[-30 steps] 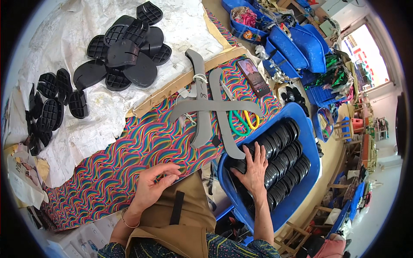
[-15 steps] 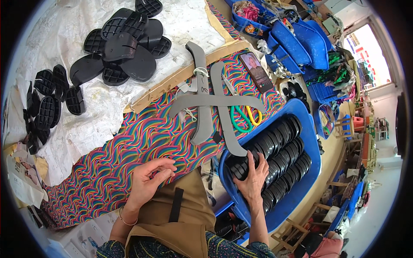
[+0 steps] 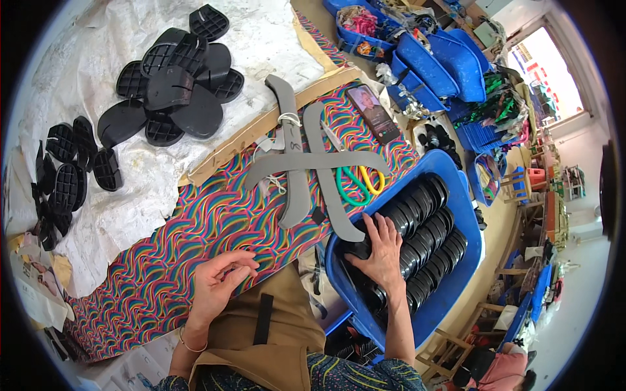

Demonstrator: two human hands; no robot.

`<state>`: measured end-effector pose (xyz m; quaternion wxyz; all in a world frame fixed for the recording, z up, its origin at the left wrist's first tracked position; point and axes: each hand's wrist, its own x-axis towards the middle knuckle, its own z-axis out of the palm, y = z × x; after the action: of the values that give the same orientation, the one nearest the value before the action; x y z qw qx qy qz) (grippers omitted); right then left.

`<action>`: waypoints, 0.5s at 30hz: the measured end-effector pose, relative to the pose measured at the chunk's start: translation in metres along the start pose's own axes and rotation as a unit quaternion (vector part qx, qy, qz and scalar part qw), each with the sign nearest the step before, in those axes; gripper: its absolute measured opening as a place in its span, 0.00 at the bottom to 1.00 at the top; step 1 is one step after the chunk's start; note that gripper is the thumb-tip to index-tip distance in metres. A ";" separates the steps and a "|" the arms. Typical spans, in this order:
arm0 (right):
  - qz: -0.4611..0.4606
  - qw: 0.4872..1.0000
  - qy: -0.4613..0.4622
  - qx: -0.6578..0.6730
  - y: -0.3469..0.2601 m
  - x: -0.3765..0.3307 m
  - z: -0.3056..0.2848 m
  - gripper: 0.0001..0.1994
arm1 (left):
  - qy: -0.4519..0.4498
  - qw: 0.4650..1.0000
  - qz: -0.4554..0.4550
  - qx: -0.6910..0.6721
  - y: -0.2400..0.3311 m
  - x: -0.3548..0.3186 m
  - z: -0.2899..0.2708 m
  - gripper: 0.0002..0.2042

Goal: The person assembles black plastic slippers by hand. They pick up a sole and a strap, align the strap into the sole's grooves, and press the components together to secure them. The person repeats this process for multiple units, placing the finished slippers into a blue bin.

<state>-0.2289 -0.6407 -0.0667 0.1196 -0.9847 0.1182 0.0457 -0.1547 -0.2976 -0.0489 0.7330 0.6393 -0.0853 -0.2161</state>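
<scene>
My right hand point(image 3: 383, 255) lies spread over the near left end of the rows of glossy black curved pieces point(image 3: 417, 205) in a blue basin point(image 3: 471, 255). Its fingers and thumb touch the pieces beneath, and the palm hides some of them. Left of it, my left hand point(image 3: 218, 281) hovers above the near edge of the patterned table cloth point(image 3: 195, 228), empty, its fingers slightly bent and the thumb apart. Curved grey strips point(image 3: 297, 189) lie crossed on the cloth, one tip reaching the basin's rim. White string is tied round one strip.
Black shoe soles point(image 3: 171, 88) are heaped on a white sheet point(image 3: 261, 39), with others point(image 3: 68, 182) at its left. A phone point(image 3: 373, 114), green-handled scissors point(image 3: 352, 189) and a yellow loop point(image 3: 373, 180) lie near the basin. More blue basins point(image 3: 424, 62) stand beyond. Someone in pink point(image 3: 502, 371) sits at lower right.
My right hand has shifted slightly up the row, its fingers spreading wider over the black pieces. My left hand has barely moved. The whole view has shifted a little.
</scene>
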 end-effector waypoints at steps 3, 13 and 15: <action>0.009 0.999 -0.035 -0.012 -0.003 -0.006 -0.008 0.59 | 0.002 1.000 0.002 0.001 -0.001 -0.002 0.000 0.11; 0.052 0.998 -0.015 -0.024 -0.009 -0.010 0.001 0.57 | 0.000 1.000 0.002 0.005 -0.003 0.001 -0.002 0.11; 0.045 0.999 -0.007 -0.025 -0.010 -0.011 0.005 0.57 | -0.002 1.000 0.008 0.008 -0.003 0.002 -0.002 0.11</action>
<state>-0.2372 -0.6281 -0.0680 0.0933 -0.9807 0.1605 0.0613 -0.1529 -0.2970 -0.0519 0.7294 0.6441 -0.0933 -0.2106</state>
